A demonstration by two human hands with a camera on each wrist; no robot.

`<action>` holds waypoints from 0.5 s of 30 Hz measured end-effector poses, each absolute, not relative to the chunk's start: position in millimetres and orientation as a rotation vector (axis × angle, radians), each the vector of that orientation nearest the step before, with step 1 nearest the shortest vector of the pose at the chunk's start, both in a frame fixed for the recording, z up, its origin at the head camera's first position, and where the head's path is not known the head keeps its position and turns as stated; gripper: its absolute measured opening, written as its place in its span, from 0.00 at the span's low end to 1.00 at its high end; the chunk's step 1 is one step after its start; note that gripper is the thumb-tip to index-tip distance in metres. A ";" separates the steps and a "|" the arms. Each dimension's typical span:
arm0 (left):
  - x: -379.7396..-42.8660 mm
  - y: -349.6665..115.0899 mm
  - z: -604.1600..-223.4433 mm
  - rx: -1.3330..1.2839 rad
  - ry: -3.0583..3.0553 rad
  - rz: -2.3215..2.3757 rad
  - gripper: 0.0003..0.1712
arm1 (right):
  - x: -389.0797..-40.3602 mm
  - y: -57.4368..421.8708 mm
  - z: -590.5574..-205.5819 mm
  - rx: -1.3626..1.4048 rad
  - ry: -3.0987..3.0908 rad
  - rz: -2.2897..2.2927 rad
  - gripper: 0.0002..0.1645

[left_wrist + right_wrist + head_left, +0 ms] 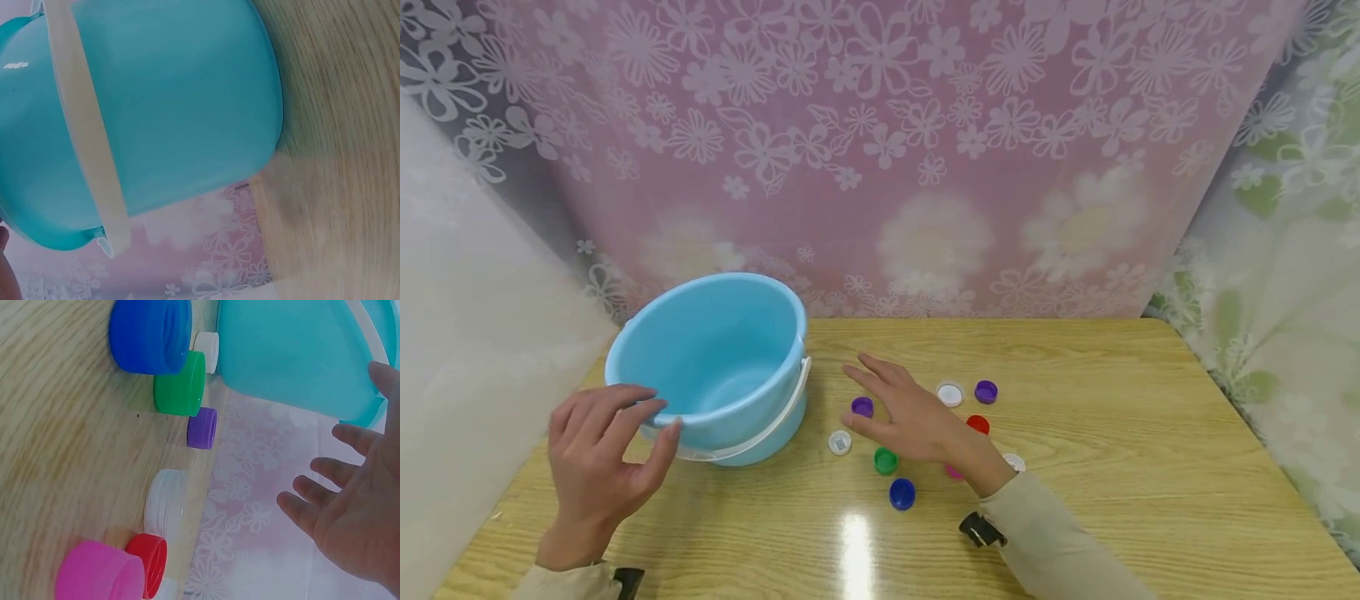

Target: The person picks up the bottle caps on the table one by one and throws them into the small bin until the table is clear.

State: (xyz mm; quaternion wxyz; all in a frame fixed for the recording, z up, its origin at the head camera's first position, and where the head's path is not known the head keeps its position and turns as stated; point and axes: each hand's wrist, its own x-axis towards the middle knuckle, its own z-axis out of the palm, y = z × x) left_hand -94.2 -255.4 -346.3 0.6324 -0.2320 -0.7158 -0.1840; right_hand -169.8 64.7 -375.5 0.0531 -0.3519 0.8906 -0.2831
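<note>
A light blue bucket (730,425) with a white handle (775,425) stands upright on the left of the table. My left hand (602,450) grips its near left rim, fingers over the edge and thumb on the outer side. My right hand (910,408) hovers over bottle caps with fingers spread, holding nothing. Around it lie a purple cap (862,407), a small white cap (840,442), a green cap (886,461) and a blue cap (902,494). A red cap (977,424) and a pink cap (94,575) are partly hidden by the right arm in the head view.
Farther back lie a white cap (950,394) and another purple cap (986,392). One more white cap (1015,462) shows beside the right forearm. A pink flowered curtain (880,167) hangs behind the wooden table (1135,467).
</note>
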 end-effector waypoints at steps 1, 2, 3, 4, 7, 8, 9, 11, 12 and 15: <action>-94.4 -254.5 -345.7 -0.534 -1.640 -0.429 0.27 | -169.8 64.8 -375.7 -1.069 2.705 -0.858 0.41; -94.5 -253.7 -344.9 -0.539 -1.642 -0.437 0.28 | -169.8 64.9 -375.9 -1.073 2.702 -0.858 0.41; -94.6 -252.7 -343.8 -0.546 -1.645 -0.446 0.28 | -169.8 65.0 -376.0 -1.079 2.703 -0.854 0.41; -94.6 -251.8 -342.8 -0.551 -1.649 -0.454 0.28 | -169.6 65.1 -375.9 -1.082 2.706 -0.848 0.40; -94.2 -250.0 -340.3 -0.557 -1.671 -0.472 0.29 | -169.0 65.3 -375.3 -1.099 2.714 -0.833 0.40; -94.1 -249.7 -339.9 -0.557 -1.677 -0.476 0.29 | -168.7 65.5 -375.1 -1.103 2.718 -0.826 0.40; -94.0 -249.6 -339.9 -0.556 -1.682 -0.478 0.29 | -168.4 65.6 -374.9 -1.106 2.723 -0.816 0.40; -94.2 -249.8 -340.6 -0.552 -1.688 -0.480 0.29 | -167.9 66.1 -374.7 -1.113 2.728 -0.809 0.40; -94.4 -250.1 -341.3 -0.551 -1.691 -0.479 0.30 | -167.7 66.3 -374.7 -1.118 2.727 -0.808 0.40; -95.1 -251.3 -343.8 -0.554 -1.706 -0.471 0.30 | -166.8 67.4 -374.8 -1.117 2.716 -0.805 0.39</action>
